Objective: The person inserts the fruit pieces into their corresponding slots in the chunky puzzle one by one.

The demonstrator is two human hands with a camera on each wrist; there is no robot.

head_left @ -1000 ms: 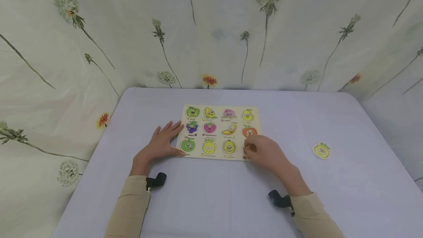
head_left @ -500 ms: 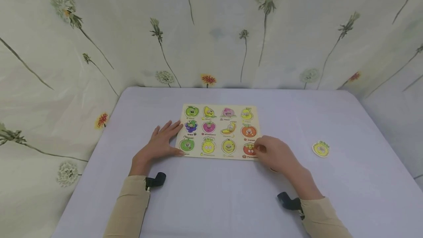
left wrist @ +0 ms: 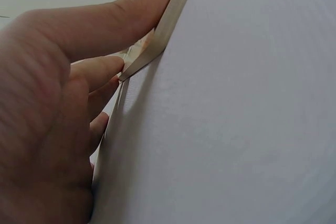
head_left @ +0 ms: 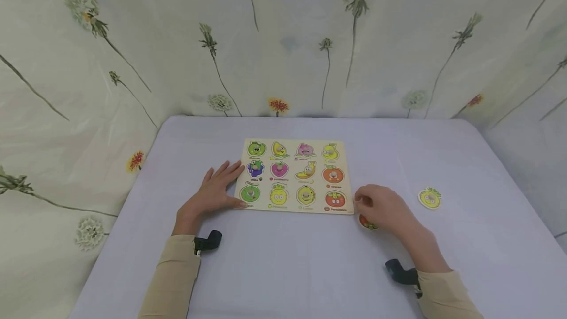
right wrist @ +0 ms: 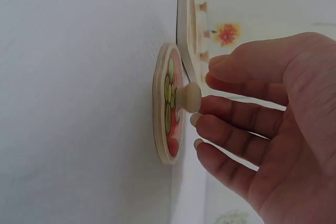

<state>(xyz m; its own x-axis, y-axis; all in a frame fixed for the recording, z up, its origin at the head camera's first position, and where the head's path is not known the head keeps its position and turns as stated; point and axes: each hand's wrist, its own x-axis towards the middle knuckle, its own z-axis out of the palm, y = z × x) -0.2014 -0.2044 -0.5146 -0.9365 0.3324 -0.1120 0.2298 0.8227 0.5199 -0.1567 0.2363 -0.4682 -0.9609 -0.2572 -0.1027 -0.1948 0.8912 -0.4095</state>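
Note:
In the head view, a wooden fruit puzzle board point(head_left: 293, 176) lies on the table. My left hand point(head_left: 214, 192) rests at its left side with spread fingers, the thumb on the near corner; the left wrist view shows that thumb point(left wrist: 121, 22) along the board's edge. Just right of the board is my right hand point(head_left: 383, 210), over a red persimmon piece point(head_left: 367, 222) that it partly hides. Seen from the right wrist, the persimmon piece lies face up by the board, its wooden knob point(right wrist: 189, 98) close to my loosely bent fingers point(right wrist: 231, 135), which appear apart from it.
A yellow pineapple piece point(head_left: 429, 198) lies on the white-covered table point(head_left: 283, 265), right of my right hand. Behind the table hangs a flower-printed curtain point(head_left: 283, 38). Other knobbed fruit pieces sit in the board; the pineapple and persimmon places show no knob.
My right hand has moved right, off the board's near right corner, taking the persimmon piece out onto the table. The fingers now look loosened from its knob. My left hand has stayed put.

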